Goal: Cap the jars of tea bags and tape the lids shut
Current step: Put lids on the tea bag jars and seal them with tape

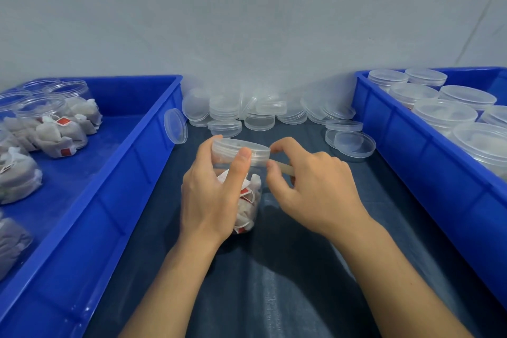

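The left hand (216, 189) grips a capped jar (244, 189) upright on the worktop (301, 269). Just right of its lid (241, 151), the right hand (310, 186) pinches a tape roll (285, 168), nearest the lid's seam.

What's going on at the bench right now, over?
Left hand gripping capped jar of tea bags, thumb on lid. Right hand at lid edge, pinching tape roll. Spare lids behind, nothing blocking.
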